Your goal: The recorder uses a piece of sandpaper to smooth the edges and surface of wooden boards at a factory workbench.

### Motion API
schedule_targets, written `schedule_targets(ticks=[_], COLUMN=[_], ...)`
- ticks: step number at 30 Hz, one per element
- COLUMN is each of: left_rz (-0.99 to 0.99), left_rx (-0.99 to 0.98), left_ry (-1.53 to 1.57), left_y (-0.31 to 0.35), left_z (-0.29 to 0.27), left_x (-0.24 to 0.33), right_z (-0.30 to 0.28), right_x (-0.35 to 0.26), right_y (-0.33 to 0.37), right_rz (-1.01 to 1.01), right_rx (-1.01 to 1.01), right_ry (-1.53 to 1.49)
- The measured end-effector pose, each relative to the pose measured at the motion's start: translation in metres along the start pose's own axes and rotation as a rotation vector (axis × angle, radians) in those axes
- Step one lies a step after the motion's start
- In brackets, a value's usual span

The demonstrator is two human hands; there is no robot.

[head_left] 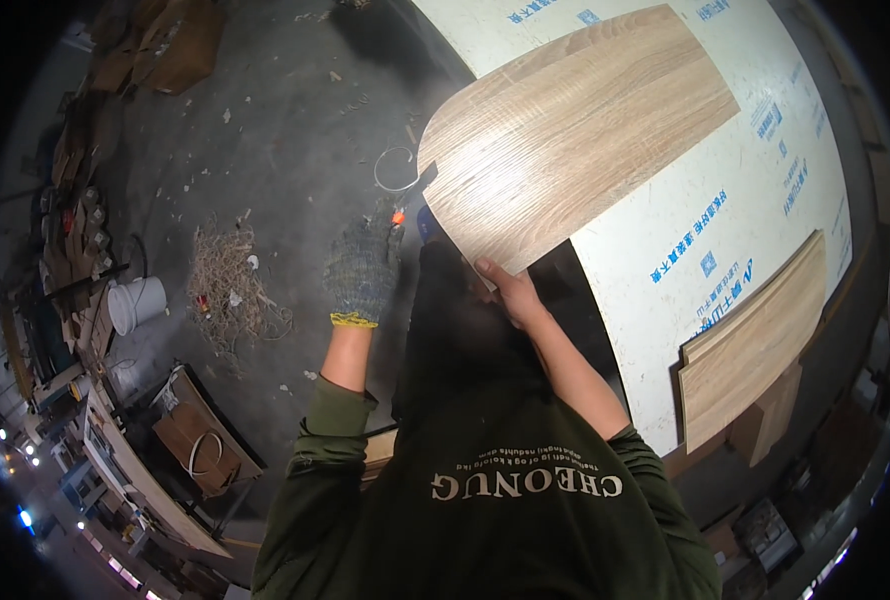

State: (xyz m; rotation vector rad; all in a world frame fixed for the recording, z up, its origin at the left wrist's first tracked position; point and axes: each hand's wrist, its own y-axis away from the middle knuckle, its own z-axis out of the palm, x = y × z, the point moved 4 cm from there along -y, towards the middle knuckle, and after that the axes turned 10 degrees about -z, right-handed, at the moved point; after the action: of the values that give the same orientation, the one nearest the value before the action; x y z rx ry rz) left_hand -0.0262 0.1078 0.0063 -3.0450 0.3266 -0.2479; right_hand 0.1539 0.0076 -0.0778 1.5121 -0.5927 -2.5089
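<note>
A wood-grain board (575, 140) with a rounded far-left end lies on a white printed sheet and juts out past its left edge. My bare right hand (510, 292) grips the board's near corner, thumb on top and fingers underneath. Left of the board is my left hand (363, 265), in a grey knitted glove with a yellow cuff. It is closed around a small tool with an orange part (398, 217); the tool's kind is unclear. A thin pale curled strip (393, 185) hangs by the board's left edge, near a small dark piece (428, 174).
The white sheet (630, 300) with blue print covers the work surface. Stacked wood-grain boards (755, 350) lie at its right. On the grey floor are a heap of thin strips (233, 285) and a white bucket (137, 304). Cardboard (180, 45) lies at the far left.
</note>
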Motion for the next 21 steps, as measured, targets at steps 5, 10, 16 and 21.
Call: schedule_targets(ticks=[5, 10, 16, 21], left_rz=[-0.012, -0.030, 0.145, 0.115], left_rx=[-0.008, -0.108, -0.057, -0.077], left_ry=[0.010, -0.048, 0.060, 0.170], left_y=[-0.011, -0.050, -0.065, -0.037], left_z=[0.002, -0.004, 0.002, 0.005], left_x=[-0.003, -0.002, -0.013, -0.013], right_z=[-0.001, 0.000, -0.007, -0.030], right_x=[-0.002, -0.004, -0.001, 0.001], right_y=[-0.001, 0.005, 0.007, 0.026], right_rz=[-0.013, -0.050, -0.016, 0.117], right_rx=[-0.053, -0.049, -0.097, -0.048], right_ry=[0.026, -0.020, -0.039, 0.023])
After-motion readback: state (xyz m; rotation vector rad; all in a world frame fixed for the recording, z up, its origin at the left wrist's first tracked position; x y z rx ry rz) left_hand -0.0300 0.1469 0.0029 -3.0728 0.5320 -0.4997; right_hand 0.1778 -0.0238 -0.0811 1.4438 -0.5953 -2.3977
